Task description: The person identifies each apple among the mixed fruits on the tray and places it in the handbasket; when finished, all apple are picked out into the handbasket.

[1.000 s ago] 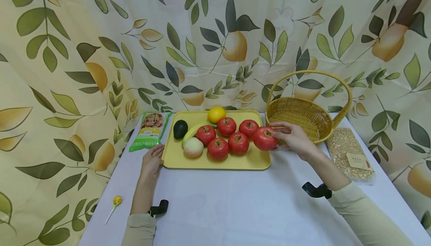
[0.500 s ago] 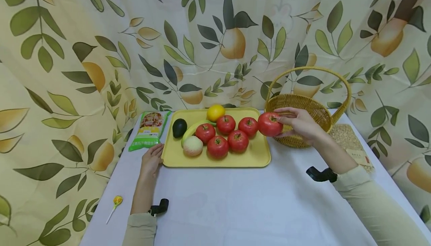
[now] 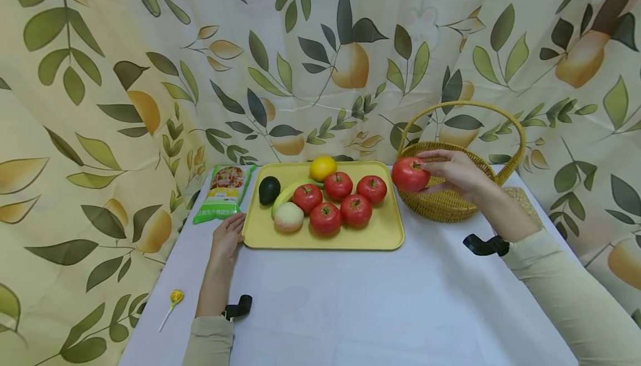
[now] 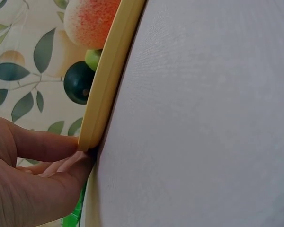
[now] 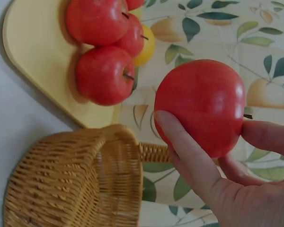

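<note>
Raised off the yellow tray (image 3: 375, 235), a red apple (image 3: 409, 175) is held in my right hand (image 3: 460, 174), in front of the left rim of a wicker basket (image 3: 440, 210). The right wrist view shows fingers and thumb curled round this apple (image 5: 201, 106), its stem facing right. At the tray's left front corner, my left hand (image 3: 227, 238) pinches the rim, thumb and fingers on either side of it in the left wrist view. Several red apples (image 3: 325, 219), a pale peach (image 3: 288, 217), a dark avocado (image 3: 269, 190), a banana (image 3: 283, 198) and a yellow lemon (image 3: 323, 169) lie on the tray.
A green food packet (image 3: 225, 193) lies left of the tray. Nearer the front left is a lollipop (image 3: 175, 298). Behind the right forearm, a bag of grains (image 3: 523, 202) is partly hidden. The basket's tall handle (image 3: 466, 103) arches upward; a patterned curtain (image 3: 320, 77) closes the back.
My right hand has lifted the apple off the tray's right side and carried it up and right, to the front of the basket. My left hand stays at the tray corner.
</note>
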Demonstrator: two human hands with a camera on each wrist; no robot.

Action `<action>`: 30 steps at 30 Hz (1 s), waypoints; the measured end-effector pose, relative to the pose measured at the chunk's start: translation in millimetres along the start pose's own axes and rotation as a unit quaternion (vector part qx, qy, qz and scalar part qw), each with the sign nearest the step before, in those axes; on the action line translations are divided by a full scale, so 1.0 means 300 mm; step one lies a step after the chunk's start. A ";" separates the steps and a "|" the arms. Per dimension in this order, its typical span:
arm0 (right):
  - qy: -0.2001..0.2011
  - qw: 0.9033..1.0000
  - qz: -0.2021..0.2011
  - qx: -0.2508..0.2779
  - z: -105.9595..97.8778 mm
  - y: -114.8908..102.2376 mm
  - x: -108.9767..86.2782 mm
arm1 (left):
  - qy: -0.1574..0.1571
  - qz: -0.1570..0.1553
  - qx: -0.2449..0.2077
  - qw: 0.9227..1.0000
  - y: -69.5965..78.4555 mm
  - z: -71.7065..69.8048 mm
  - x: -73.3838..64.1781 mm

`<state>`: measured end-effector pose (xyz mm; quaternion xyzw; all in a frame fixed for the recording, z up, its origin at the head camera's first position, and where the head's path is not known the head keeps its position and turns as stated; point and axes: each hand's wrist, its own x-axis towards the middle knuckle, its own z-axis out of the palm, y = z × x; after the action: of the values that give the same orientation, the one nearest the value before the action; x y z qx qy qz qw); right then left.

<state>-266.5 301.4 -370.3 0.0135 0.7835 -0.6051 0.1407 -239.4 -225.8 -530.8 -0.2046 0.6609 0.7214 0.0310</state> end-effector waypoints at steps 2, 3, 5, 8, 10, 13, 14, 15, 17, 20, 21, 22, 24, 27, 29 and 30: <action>0.001 1.000 0.005 0.001 -0.009 -0.004 0.008 | 0.001 0.001 0.001 1.000 0.003 0.002 -0.001; 0.000 1.000 0.007 0.002 -0.014 -0.006 0.012 | 0.002 0.002 0.001 1.000 0.005 0.003 -0.001; -0.002 1.000 0.010 0.005 -0.024 -0.010 0.020 | 0.002 0.005 0.001 1.000 0.007 0.003 0.000; -0.004 1.000 0.016 0.006 -0.044 -0.014 0.033 | 0.002 0.004 0.000 1.000 0.010 0.003 0.001; -0.006 1.000 0.020 0.004 -0.061 -0.013 0.043 | 0.001 0.003 0.003 1.000 0.010 0.002 0.000; -0.003 1.000 0.027 0.004 -0.084 -0.008 0.061 | -0.001 -0.001 0.009 1.000 0.009 0.001 -0.003; -0.002 1.000 0.030 0.005 -0.091 -0.006 0.068 | -0.001 -0.003 0.010 1.000 0.009 0.001 -0.004; 0.001 0.999 0.032 0.006 -0.096 -0.004 0.075 | -0.001 -0.003 0.011 1.000 0.009 0.001 -0.005; 0.007 0.999 0.037 0.010 -0.106 0.000 0.089 | -0.004 -0.003 0.010 1.000 0.007 0.000 -0.006; 0.014 0.999 0.040 0.013 -0.121 0.007 0.113 | -0.003 -0.002 0.007 1.000 0.007 -0.001 -0.007; 0.016 0.999 0.040 0.012 -0.125 0.010 0.121 | -0.005 -0.001 0.006 1.000 0.006 -0.002 -0.007; 0.017 0.999 0.041 0.015 -0.130 0.012 0.128 | -0.005 -0.001 0.005 1.000 0.006 -0.003 -0.006; 0.019 0.999 0.041 0.013 -0.141 0.017 0.143 | -0.004 -0.002 0.003 1.000 0.005 -0.003 -0.006; 0.021 0.999 0.041 0.009 -0.155 0.024 0.161 | -0.005 -0.003 0.004 1.000 0.004 -0.003 -0.005; 0.023 0.999 0.040 0.001 -0.164 0.028 0.171 | -0.003 -0.005 0.004 1.000 0.004 -0.002 -0.005; 0.023 0.999 0.040 -0.003 -0.168 0.031 0.177 | -0.002 -0.007 0.005 1.000 0.003 -0.002 -0.004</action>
<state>-325.8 343.9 -380.1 0.0586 0.7870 -0.5964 0.1468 -238.4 -226.0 -529.5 -0.2072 0.6629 0.7184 0.0383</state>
